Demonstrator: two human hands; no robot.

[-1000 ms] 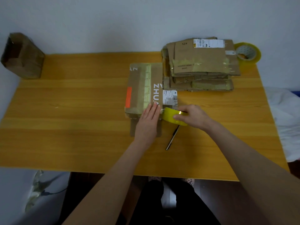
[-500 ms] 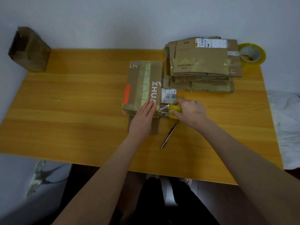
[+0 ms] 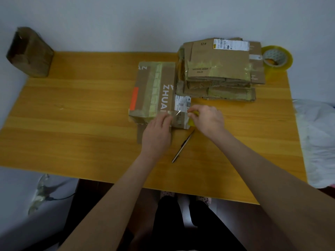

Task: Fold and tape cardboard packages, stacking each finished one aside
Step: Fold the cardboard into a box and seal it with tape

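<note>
The fingers [image 3: 165, 120] of the left hand [image 3: 157, 132] lie straight and close together. They press flat on a strip of clear tape [image 3: 178, 115] at the near edge of the cardboard package [image 3: 154, 91]. At three o'clock of it, the right hand [image 3: 208, 119] has its fingers curled round a yellow tape roll [image 3: 191, 122], which is mostly hidden under the palm at the package's near right corner. The strip runs from that roll to the left fingers.

The package lies flat at the middle of the desk [image 3: 81, 115]. A pen [image 3: 183, 145] lies on the wood at seven o'clock of the right hand. At two o'clock of the package, just beside it, sits the stack of finished packages [image 3: 219, 69]. A spare tape roll [image 3: 277, 57] stands at three o'clock of the stack. A brown paper bag [image 3: 30, 53] stands at ten o'clock, on the desk's far left corner.
</note>
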